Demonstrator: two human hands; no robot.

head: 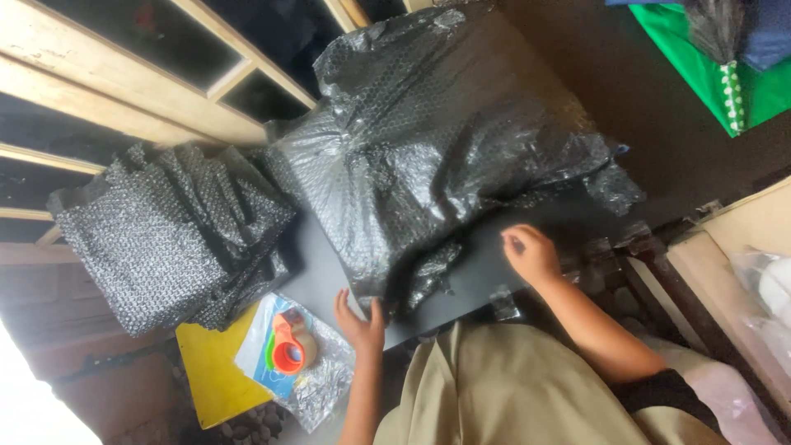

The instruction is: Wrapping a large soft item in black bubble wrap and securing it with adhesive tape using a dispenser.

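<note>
Head view shows left hand flat and right hand pinching on the dark board (bubble-wrapped bundle may slide off if tilted).

Pale wooden window frames with dark panes fill the upper left, green cloth lies at the upper right, and bright daylight washes the lower-left corner.
</note>
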